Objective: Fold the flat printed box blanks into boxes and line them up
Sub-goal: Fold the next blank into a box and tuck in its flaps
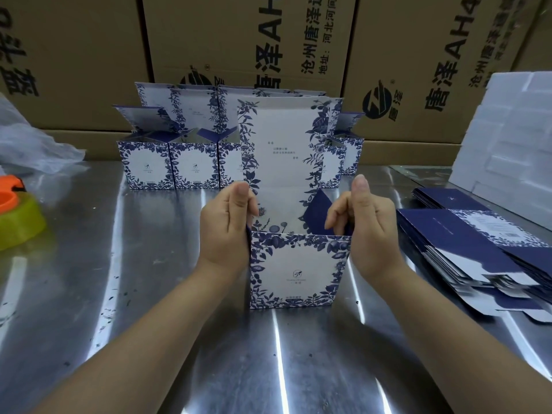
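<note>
The half-folded box [298, 270], white with blue floral print, stands upright on the near middle of the metal table [119, 294], its top open and its tall lid panel [283, 144] rising at the far side. The left hand [227, 225] grips the box's left wall, fingers curled over the top edge and thumb pointing up. The right hand [367, 231] holds the right wall the same way, its curled fingers just beside a dark blue side flap [318, 213] that leans inward. Farther back stands a row of finished boxes [146, 165], side by side with lids raised. To the right lies a fanned stack of flat blanks [466, 243], with white foam sheets [507, 130] beyond it. At the left edge sit a green and orange tape dispenser [15, 213] and a crumpled plastic bag [30, 144]. Large brown cartons [254, 40] form the far wall.
</note>
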